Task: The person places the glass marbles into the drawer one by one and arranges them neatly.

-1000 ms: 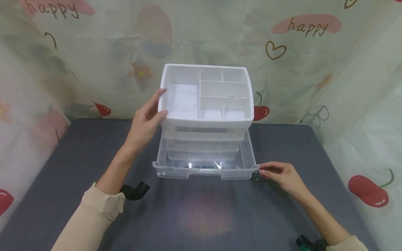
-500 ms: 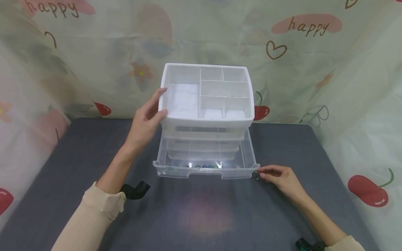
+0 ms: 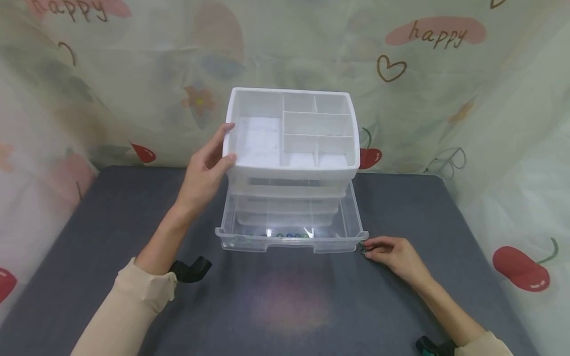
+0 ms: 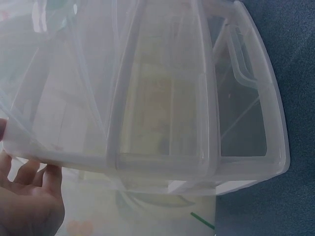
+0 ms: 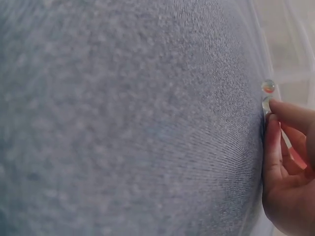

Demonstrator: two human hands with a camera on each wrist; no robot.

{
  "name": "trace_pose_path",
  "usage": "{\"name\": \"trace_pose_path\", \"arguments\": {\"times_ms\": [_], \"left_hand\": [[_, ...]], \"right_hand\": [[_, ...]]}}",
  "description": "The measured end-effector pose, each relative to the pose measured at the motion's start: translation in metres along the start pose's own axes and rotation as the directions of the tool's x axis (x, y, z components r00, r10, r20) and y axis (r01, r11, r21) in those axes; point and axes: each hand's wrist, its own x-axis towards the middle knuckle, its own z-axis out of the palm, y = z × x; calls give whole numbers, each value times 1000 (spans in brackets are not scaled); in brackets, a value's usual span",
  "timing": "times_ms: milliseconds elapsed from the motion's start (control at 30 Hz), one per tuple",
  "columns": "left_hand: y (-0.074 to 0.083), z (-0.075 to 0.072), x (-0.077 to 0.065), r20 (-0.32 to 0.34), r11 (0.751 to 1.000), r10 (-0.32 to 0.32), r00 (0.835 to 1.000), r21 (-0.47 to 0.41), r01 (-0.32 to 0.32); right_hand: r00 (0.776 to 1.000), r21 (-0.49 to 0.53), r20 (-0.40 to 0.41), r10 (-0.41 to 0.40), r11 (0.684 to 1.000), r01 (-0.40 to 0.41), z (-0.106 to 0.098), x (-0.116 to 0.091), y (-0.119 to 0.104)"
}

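While one marble (image 5: pixel 266 103) touches the right grip (image 3: pixel 394 253), another marble (image 5: pixel 267 86) lies beyond.

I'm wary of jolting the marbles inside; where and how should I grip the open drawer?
Likely pinch the middle of the front wall, from the person's side: the drawer juts that way, and the wall's lower edge has a central notch.

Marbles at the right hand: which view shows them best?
Right wrist: close up, two distinct marbles show, the lower one touching the right hand. Head shows them tiny and hard to separate, by the drawer's corner. Left wrist doesn't show them.
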Motion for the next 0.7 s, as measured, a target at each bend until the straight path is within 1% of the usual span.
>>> {"name": "trace_pose_path", "arguments": {"times_ms": [67,167,300,433,567,700], "left_hand": [[0,0,0,-3,1000,-1,1000,3,1],[1,-1,0,-3,1000,3,1000,1,-3],[2,-1,1,-5,1000,8,1000,2,-8],[2,-1,1,-8,1000,13,1000,4,-13],[1,-1,1,-10,1000,12,1000,3,-12],[1,0,0,-5,1000,8,1000,14,-8]], "right_hand": [[1000,-31,1,-5,999,5,0,1,-1],[999,-115,-18,-38,993,35,1,3,-2],[993,-239,-53,-108,967,92,3,4,-2],[982,-312,-87,-167,941,132,6,6,0],[974,-325,-93,-205,931,165,8,5,3],[975,-286,-79,-208,942,178,6,2,5]]}}
